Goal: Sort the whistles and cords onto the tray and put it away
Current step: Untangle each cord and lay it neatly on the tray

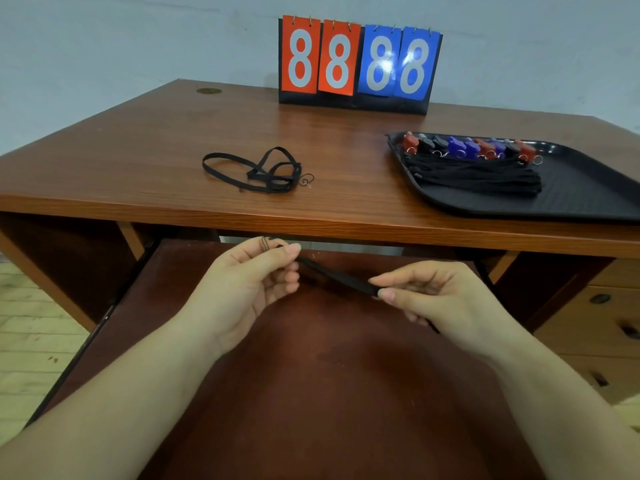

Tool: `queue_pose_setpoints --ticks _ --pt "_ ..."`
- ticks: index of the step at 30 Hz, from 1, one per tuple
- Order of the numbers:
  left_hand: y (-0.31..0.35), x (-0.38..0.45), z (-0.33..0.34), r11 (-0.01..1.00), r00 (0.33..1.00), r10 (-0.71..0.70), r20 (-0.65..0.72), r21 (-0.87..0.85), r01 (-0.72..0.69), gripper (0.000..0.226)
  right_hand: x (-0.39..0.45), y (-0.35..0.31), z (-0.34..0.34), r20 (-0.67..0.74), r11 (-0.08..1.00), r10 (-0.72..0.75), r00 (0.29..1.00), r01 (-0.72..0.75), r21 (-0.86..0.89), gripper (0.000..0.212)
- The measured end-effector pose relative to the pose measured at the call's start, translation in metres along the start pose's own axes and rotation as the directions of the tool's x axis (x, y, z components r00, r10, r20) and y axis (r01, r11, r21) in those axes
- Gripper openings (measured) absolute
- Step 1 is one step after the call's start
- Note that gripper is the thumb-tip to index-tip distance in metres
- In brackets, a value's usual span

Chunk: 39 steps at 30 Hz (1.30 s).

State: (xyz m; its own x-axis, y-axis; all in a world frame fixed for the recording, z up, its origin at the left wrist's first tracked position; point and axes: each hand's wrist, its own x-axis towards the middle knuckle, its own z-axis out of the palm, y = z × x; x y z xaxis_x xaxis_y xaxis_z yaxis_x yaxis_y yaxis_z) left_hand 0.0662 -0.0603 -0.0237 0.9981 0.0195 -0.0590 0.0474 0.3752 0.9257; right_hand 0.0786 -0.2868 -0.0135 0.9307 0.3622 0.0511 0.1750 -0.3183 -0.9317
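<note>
A black cord [341,279] is stretched between my two hands, below the desk's front edge and above the pulled-out shelf. My left hand [254,282] pinches its thin loop end; my right hand [436,296] pinches the flat strap end. A second black cord [256,171] lies tangled on the desk top, left of centre. At the right stands a black tray [588,188]. It holds a row of red, black and blue whistles [464,147] along its far side and a bundle of straightened black cords [474,178] in front of them.
A flip scoreboard [356,64] showing 8888 stands at the back of the wooden desk [138,150] against the wall. A dark red pull-out shelf [311,358] extends under the desk towards me. A drawer unit [602,323] is at the lower right.
</note>
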Motion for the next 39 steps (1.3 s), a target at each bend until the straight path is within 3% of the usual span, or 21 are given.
queue_pose_setpoints --ticks 7,13,17,22,27,33,36,39 --pt "0.003 0.008 -0.01 0.999 0.997 0.027 -0.077 -0.017 -0.029 0.003 0.002 0.003 -0.017 -0.069 1.0 -0.022 0.997 0.023 0.021 0.014" --pt "0.003 0.009 -0.011 0.999 0.998 0.031 -0.059 -0.025 -0.033 0.007 0.003 0.004 -0.029 -0.107 0.975 0.0 0.994 0.024 0.219 0.019" --pt "0.004 0.009 -0.012 0.999 0.998 0.041 -0.045 -0.019 -0.042 0.003 0.005 0.008 -0.036 -0.15 0.95 -0.021 0.988 0.067 0.306 0.047" --pt "0.005 0.011 -0.015 0.999 0.996 0.05 -0.073 0.015 -0.049 0.007 0.007 0.01 -0.041 -0.18 0.926 -0.018 0.984 0.084 0.367 0.052" --pt "0.004 0.011 -0.014 0.992 0.99 0.1 -0.101 0.09 -0.091 0.01 0.005 0.01 -0.042 -0.193 0.943 -0.02 0.981 0.083 0.323 0.047" --pt "0.008 0.007 -0.014 0.981 0.981 0.151 -0.122 0.139 -0.134 0.013 0.003 0.007 -0.037 -0.241 0.983 -0.027 0.97 0.069 0.168 0.015" --pt "0.013 0.004 -0.012 0.985 0.976 0.156 -0.152 0.095 -0.143 0.003 0.002 0.0 -0.037 -0.254 0.987 -0.052 0.966 0.089 0.135 0.013" --pt "0.019 0.001 -0.004 0.99 0.974 0.141 -0.176 0.025 -0.139 0.011 -0.001 -0.014 -0.044 -0.291 0.989 -0.089 0.953 0.119 0.088 0.013"
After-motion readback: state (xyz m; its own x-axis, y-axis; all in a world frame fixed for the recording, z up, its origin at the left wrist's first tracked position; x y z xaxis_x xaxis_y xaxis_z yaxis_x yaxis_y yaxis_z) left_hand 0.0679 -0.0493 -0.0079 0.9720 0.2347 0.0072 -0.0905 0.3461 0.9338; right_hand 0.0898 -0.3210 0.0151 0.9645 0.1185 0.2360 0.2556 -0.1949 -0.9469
